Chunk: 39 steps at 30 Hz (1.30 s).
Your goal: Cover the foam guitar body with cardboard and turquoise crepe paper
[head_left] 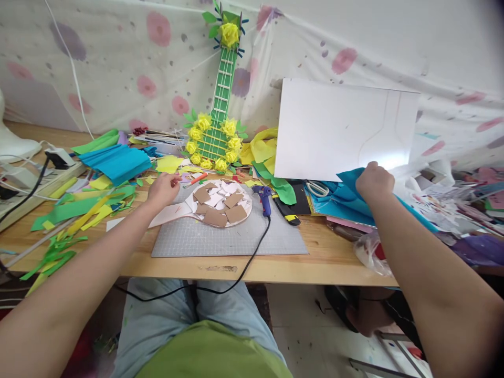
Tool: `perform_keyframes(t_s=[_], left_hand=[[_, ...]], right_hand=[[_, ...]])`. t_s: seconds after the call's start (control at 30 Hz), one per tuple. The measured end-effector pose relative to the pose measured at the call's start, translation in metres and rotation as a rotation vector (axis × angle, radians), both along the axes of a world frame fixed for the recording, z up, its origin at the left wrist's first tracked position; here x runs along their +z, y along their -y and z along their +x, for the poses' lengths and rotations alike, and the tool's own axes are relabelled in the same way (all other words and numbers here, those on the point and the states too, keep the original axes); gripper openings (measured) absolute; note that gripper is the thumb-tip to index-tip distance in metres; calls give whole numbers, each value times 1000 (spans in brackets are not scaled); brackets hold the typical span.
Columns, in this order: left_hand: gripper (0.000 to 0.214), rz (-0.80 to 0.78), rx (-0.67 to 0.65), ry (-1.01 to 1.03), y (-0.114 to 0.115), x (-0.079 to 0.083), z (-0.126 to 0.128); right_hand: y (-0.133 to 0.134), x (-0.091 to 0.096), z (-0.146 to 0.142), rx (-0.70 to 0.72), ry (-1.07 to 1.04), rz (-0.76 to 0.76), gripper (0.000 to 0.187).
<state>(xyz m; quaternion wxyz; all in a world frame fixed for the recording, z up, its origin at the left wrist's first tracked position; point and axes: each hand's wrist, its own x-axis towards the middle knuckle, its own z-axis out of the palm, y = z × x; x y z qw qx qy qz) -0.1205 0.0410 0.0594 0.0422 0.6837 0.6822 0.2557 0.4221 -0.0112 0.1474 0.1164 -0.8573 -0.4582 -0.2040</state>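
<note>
My right hand is closed on a sheet of blue crepe paper at the right of the table, and a corner of the sheet is raised. My left hand, its fingers loosely curled with nothing visible in them, hovers by the handle of a white guitar-shaped cutout. Scraps of brown cardboard and white paper cover the cutout's round end. It lies on a grey cutting mat. An orange pen is just right of my left hand.
A blue glue gun lies right of the cutout, its black cord running over the table edge. Beside it is a yellow-black cutter. A green paper guitar and a white board lean at the back. Coloured paper litters the left.
</note>
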Motion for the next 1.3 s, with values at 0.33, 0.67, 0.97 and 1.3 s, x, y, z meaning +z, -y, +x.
perform_keyframes(t_s=[0.33, 0.67, 0.97, 1.3], left_hand=[[31, 18, -90, 66, -1, -4, 8], [26, 67, -128, 292, -5, -10, 39], [27, 19, -329, 449, 0, -12, 83], [32, -352, -415, 818, -23, 12, 157]], right_hand=[[-10, 32, -17, 86, -67, 139, 27], [-32, 41, -46, 216, -28, 209, 25], [-41, 67, -45, 184, -50, 363, 30], [-58, 89, -26, 130, -166, 487, 23]])
